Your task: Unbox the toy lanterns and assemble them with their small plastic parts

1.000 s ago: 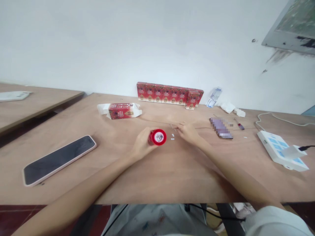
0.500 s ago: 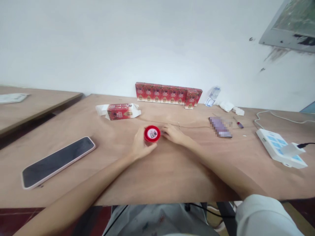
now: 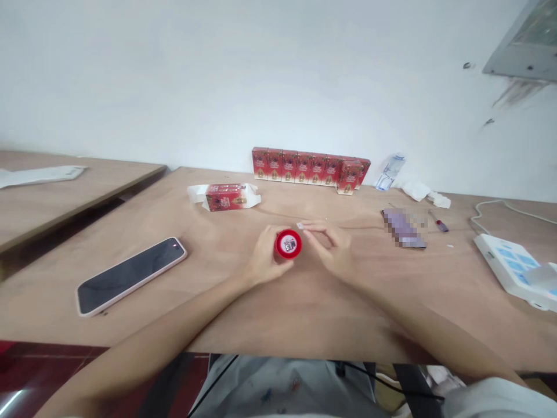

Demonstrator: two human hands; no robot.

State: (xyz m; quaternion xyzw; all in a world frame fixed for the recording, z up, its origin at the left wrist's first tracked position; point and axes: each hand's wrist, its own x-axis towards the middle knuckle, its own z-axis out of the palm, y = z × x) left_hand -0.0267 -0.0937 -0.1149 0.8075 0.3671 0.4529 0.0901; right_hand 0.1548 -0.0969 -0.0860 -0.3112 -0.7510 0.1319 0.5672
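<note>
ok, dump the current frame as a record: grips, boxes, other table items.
left grip: around red round container, label toward camera
right grip: small white piece at the fingertips, beside the container
boxes: red row by wall; one opened box lying down, flaps out
phone: left side, dark screen up
power strip: right side

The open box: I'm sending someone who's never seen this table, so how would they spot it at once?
On the table, find the row of red boxes standing upright by the wall. Left of that row and nearer the camera is the open box. Unlike those upright ones, it lies on its side, with pale flaps spread at both ends.
</note>
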